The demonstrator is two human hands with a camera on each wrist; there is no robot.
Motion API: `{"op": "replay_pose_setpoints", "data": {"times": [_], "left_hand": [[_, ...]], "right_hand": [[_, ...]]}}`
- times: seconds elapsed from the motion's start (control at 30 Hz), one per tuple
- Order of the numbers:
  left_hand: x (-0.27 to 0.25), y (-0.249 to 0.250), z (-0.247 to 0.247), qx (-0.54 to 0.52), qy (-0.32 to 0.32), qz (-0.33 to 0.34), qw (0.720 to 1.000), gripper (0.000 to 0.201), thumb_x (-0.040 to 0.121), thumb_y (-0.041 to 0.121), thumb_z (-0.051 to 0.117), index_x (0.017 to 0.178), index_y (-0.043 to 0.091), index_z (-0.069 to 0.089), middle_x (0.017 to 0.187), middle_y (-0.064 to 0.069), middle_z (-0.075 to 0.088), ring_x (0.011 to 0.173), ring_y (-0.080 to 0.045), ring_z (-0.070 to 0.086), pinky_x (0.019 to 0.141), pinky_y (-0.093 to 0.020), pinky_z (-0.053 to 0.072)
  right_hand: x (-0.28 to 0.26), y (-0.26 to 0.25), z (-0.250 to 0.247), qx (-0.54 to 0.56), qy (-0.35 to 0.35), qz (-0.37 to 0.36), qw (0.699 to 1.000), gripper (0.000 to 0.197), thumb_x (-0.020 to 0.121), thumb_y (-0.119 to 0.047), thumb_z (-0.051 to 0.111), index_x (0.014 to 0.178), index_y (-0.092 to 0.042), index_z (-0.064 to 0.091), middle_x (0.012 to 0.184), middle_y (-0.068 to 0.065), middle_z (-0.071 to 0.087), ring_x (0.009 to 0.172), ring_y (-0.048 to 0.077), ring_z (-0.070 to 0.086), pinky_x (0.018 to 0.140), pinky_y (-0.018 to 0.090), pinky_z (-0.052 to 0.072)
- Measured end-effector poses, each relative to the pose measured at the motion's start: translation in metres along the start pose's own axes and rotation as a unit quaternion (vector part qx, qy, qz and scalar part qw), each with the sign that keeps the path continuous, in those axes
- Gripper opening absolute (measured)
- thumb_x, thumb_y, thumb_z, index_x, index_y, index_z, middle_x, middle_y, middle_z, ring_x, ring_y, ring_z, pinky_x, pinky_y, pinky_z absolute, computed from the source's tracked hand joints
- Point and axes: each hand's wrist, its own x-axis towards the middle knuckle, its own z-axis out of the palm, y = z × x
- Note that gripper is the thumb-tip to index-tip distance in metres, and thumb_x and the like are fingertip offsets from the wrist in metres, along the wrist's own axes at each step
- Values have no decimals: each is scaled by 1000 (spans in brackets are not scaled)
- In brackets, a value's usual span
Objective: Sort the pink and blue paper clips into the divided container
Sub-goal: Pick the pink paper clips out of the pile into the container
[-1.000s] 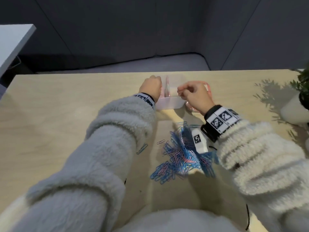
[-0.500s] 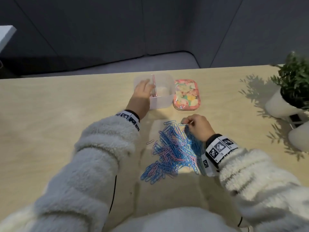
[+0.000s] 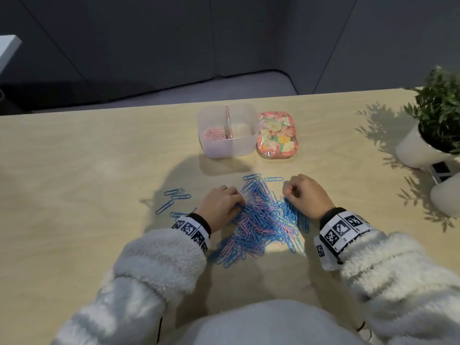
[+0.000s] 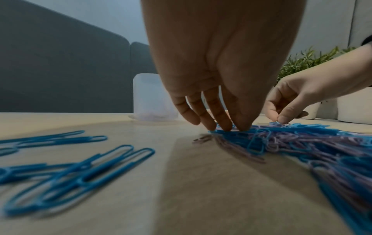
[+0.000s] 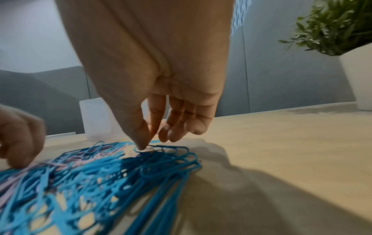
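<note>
A mixed pile of blue and pink paper clips [image 3: 263, 220] lies on the table between my hands. My left hand [image 3: 236, 202] touches the pile's left edge, its fairly straight fingertips [image 4: 226, 127] pressing on blue clips. My right hand [image 5: 148, 143] is at the pile's far right corner, where thumb and forefinger pinch a pale pink paper clip [image 5: 141, 149]. The translucent divided container [image 3: 249, 145] stands beyond the pile. Pink clips [image 3: 214, 134] fill its left compartment, and I see nothing in its right one.
A floral lid [image 3: 276, 135] lies right of the container. A few loose blue clips [image 3: 174, 197] lie left of the pile. Two white pots stand at the right edge, one with a plant [image 3: 420, 148]. The table's far edge runs behind the container.
Both hands have come back from the container to the pile, the right hand first, the left within the last half second. The container now stands uncovered.
</note>
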Motion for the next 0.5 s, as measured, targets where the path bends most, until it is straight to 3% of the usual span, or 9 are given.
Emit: {"op": "replay_pose_setpoints", "data": {"times": [0.1, 0.2, 0.33, 0.4, 0.5], "left_hand": [[-1, -3, -6, 1, -18, -38, 999, 22, 92, 29, 49, 105, 24, 66, 111, 0, 61, 104, -23, 52, 85, -34, 36], [12, -5, -16, -44, 17, -95, 994, 21, 92, 27, 49, 101, 17, 66, 107, -4, 61, 99, -23, 56, 84, -33, 41], [38, 1, -20, -97, 34, -151, 983, 21, 90, 27, 54, 100, 13, 65, 104, -8, 59, 94, -25, 59, 85, -37, 49], [47, 7, -17, -92, 30, -161, 982, 22, 89, 31, 56, 99, 14, 65, 104, -8, 59, 95, -26, 59, 87, -40, 50], [54, 10, -13, -64, 22, -172, 983, 18, 86, 29, 59, 96, 16, 65, 104, -8, 60, 98, -29, 58, 89, -40, 48]], "right_hand": [[1, -4, -4, 41, 15, 16, 999, 28, 81, -4, 55, 64, -24, 48, 73, -3, 54, 75, 21, 52, 66, 28, 38], [7, -4, -6, 77, 67, 50, 994, 17, 82, -3, 53, 73, -18, 52, 67, -8, 55, 73, 23, 53, 64, 24, 33], [11, 4, -7, -44, 112, 82, 989, 14, 84, -8, 53, 83, -9, 67, 90, 15, 66, 89, 36, 52, 71, 35, 42], [10, 2, -5, -79, 105, 54, 990, 12, 83, -9, 57, 83, -10, 68, 96, 16, 64, 93, 35, 49, 76, 38, 43], [8, -6, 0, -74, 30, 18, 997, 6, 80, -14, 66, 86, -12, 67, 96, 10, 64, 97, 30, 50, 79, 37, 41]]}}
